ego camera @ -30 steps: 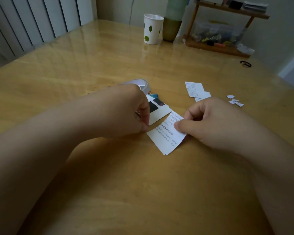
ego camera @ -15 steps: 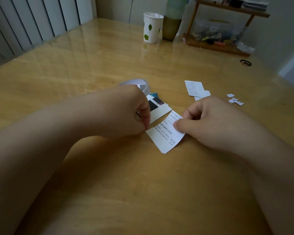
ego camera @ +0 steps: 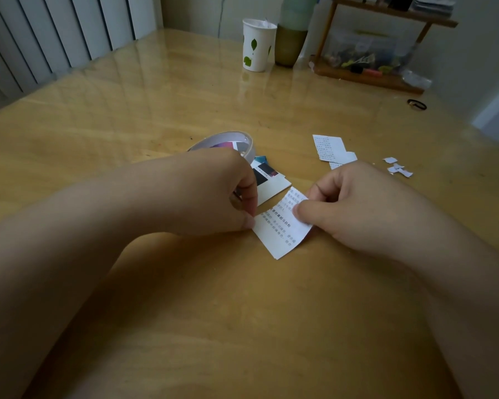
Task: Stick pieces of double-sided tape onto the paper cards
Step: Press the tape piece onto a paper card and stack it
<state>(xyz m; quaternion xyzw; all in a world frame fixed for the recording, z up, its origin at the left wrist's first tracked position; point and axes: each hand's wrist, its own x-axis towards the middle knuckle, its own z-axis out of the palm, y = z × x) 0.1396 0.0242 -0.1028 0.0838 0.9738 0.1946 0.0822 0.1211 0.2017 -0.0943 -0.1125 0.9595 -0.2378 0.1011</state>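
Note:
A white paper card (ego camera: 280, 230) with printed text lies on the wooden table (ego camera: 185, 96) in front of me. My right hand (ego camera: 355, 208) pinches its right edge, thumb on top. My left hand (ego camera: 222, 194) has curled fingers, and its fingertips pinch the card's left corner. Behind my left hand lies a roll of double-sided tape (ego camera: 247, 142), partly hidden. A stack of cards (ego camera: 271, 182) with dark and coloured prints sits between the roll and the card I hold.
More printed paper pieces (ego camera: 329, 148) and small white scraps (ego camera: 398, 169) lie to the right. A paper cup (ego camera: 257, 46), a green bottle (ego camera: 293, 33) and a wooden rack (ego camera: 369, 76) stand at the far edge. A black hair tie (ego camera: 416, 104) lies at the right.
Both hands have stayed on the card. The card has shifted only slightly under my fingers, and the left fingertips have settled lower onto its left corner.

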